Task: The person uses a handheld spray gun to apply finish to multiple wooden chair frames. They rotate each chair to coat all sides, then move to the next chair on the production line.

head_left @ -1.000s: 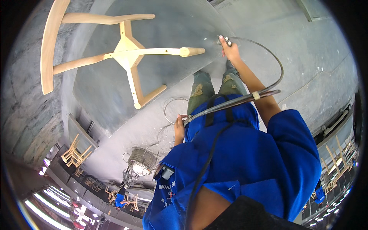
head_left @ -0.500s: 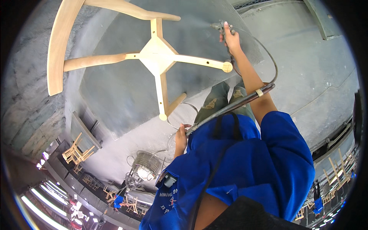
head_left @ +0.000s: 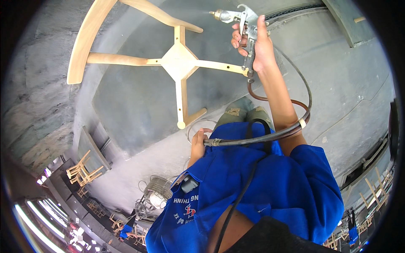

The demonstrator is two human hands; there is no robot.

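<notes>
My right hand (head_left: 262, 48) is wrapped round the grip of a metal spray gun (head_left: 249, 25), its brass nozzle pointing left and faint mist in front of it. A light wooden chair frame (head_left: 180, 63) stands left of the gun, with a diamond-shaped centre, arms reaching outward and a curved rail (head_left: 89, 42) at the far left. The gun's lower end overlaps one arm's tip from this angle. Low by my waist, my left hand (head_left: 198, 145) is closed on a bundled hose (head_left: 249, 140), which crosses my body and loops round my right forearm to the gun.
A grey board (head_left: 130, 109) lies behind the chair frame. Below left are a wire-guarded round device (head_left: 158, 192) and stacked wooden chair frames (head_left: 83, 170). More frames (head_left: 374, 192) stand at the lower right, and a person in blue (head_left: 353, 234) is far off there.
My right hand has brought the spray gun closer to my head and slightly leftward, so it looks larger. The chair frame sits a little further right in view; my left hand stays on the hose.
</notes>
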